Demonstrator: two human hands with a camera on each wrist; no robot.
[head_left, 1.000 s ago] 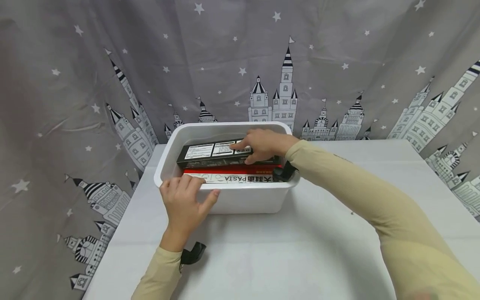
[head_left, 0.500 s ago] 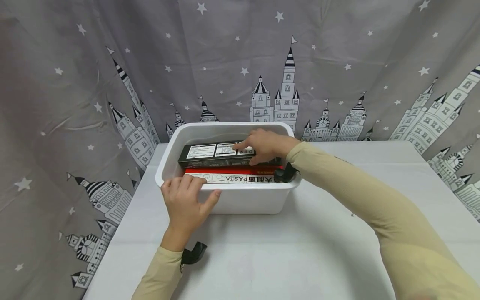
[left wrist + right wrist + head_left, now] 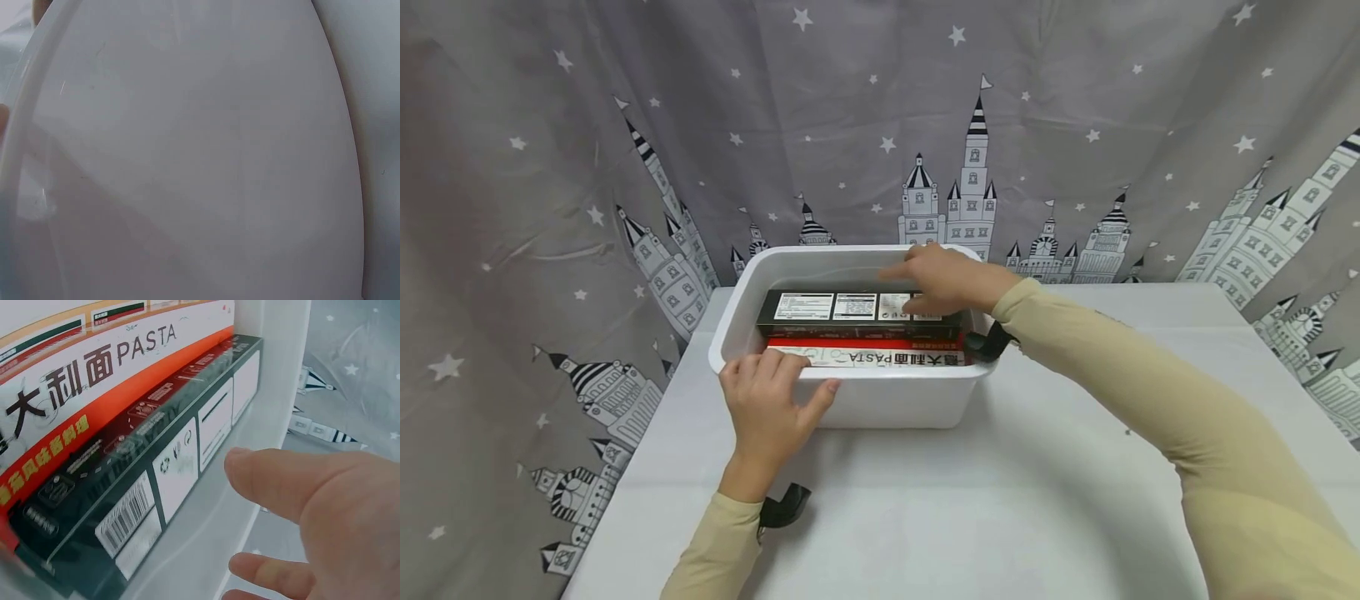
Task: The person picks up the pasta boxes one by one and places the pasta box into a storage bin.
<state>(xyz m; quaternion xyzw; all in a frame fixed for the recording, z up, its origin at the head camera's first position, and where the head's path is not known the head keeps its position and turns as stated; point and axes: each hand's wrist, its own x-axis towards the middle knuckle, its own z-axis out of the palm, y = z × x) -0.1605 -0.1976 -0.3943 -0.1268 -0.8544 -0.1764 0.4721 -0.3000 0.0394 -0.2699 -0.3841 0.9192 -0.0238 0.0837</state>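
Observation:
A white plastic bin stands on the table, holding two long boxes side by side. My left hand grips its front rim near the left corner, fingers over the edge and thumb on the outer wall. The black box with white label panels lies level toward the back of the bin. In front of it is a red and white pasta box. Over the black box's right end, my right hand has its fingers extended; the right wrist view shows its thumb apart from the black box.
The white table extends in front and to the right of the bin. Behind it hangs a grey curtain printed with castles and stars. A black camera mount sticks out from the left wrist, and another from the right.
The black box, slightly tilted before, now lies level alongside the pasta box. My right hand has come off it, moving up and a little right. The left hand stays on the rim.

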